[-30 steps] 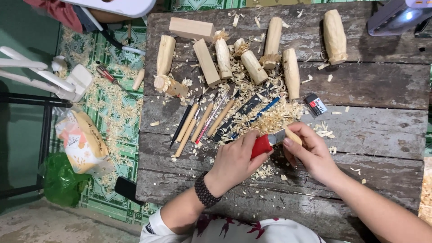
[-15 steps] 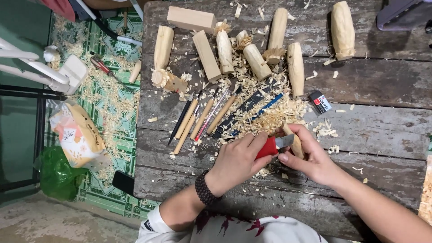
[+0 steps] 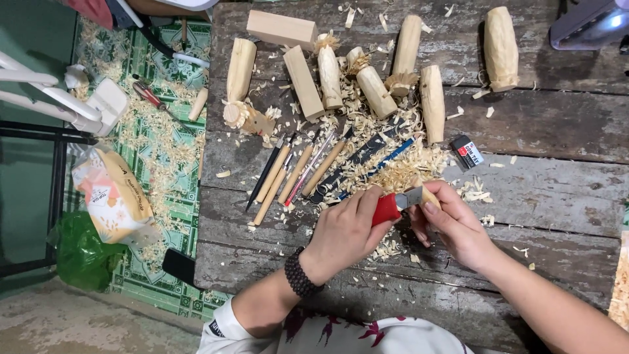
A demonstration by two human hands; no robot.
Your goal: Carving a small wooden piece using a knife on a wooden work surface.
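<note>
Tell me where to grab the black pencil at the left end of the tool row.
Pinch the black pencil mid-shaft, coming from its left. It lies flat and slanted, wooden tools crowd its right, and bare table lies to its left.

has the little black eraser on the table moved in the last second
No. The eraser lies in the same spot beside the shavings pile and below the carved wooden peg; only the camera shifted.

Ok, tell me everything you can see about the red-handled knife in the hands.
The red-handled knife has a smooth red grip, mostly wrapped by the left hand, and a short, pale metal blade pointing right. It lies nearly level above the weathered plank table. The blade meets a small pale wood piece pinched by the right hand, whose thumb rests by the blade. Shavings lie beneath.
</note>
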